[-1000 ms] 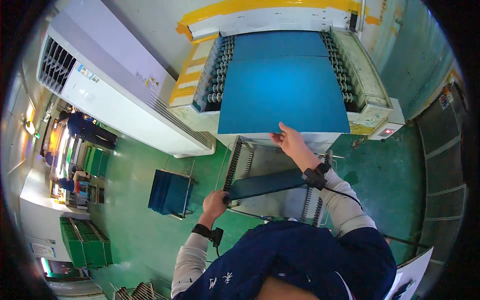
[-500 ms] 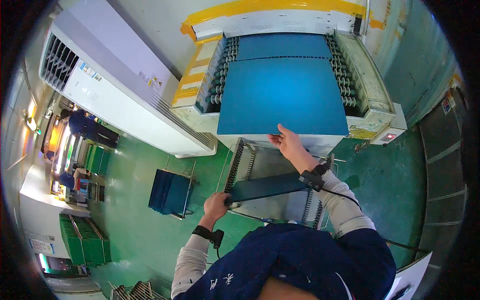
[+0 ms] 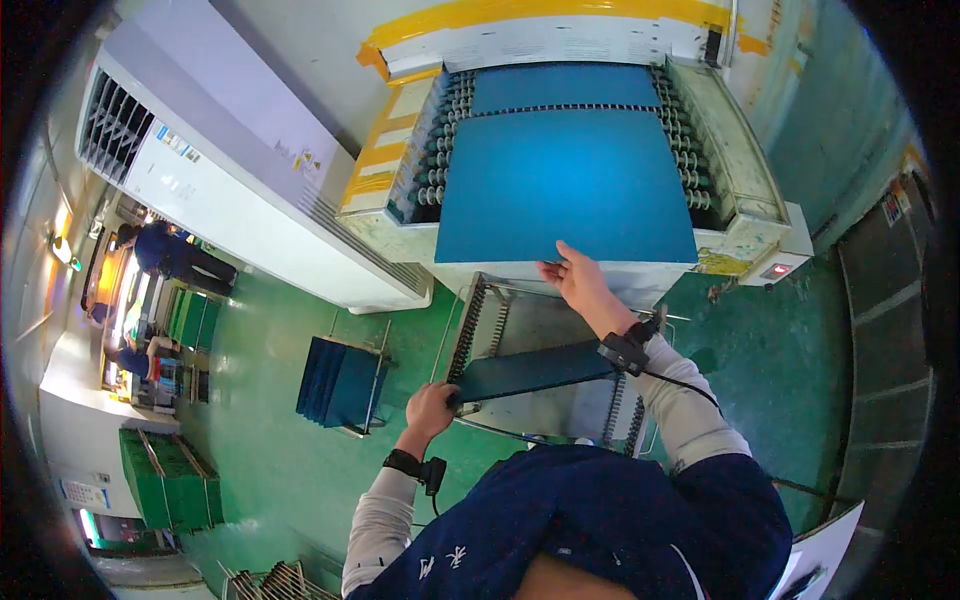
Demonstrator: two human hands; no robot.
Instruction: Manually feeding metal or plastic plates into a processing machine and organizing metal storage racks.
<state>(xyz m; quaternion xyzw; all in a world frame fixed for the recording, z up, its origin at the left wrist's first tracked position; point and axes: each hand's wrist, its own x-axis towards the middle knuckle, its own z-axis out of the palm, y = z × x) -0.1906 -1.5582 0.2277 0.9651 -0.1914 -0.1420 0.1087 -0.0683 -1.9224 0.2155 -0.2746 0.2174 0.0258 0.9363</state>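
A large blue panel (image 3: 565, 185) lies flat on the rollers of the conveyor, its near edge overhanging the machine's front. My right hand (image 3: 582, 283) is just in front of that edge, open with fingers apart; whether the fingertips touch the panel I cannot tell. Below stands a metal rack (image 3: 478, 325) with toothed side rails. A dark blue panel (image 3: 530, 374) stands tilted in it, its right end hidden behind my right wrist. My left hand (image 3: 430, 410) is closed around the left end of this panel, next to the rack's rail.
A second blue panel (image 3: 565, 88) lies farther back on the rollers. White cabinet (image 3: 250, 190) stands left of the conveyor. On the green floor is a small rack of dark blue panels (image 3: 340, 385). Green panel stacks (image 3: 165, 478) and people working (image 3: 165, 250) are at far left.
The view has shifted very slightly. Both hands and the panels keep nearly the same places.
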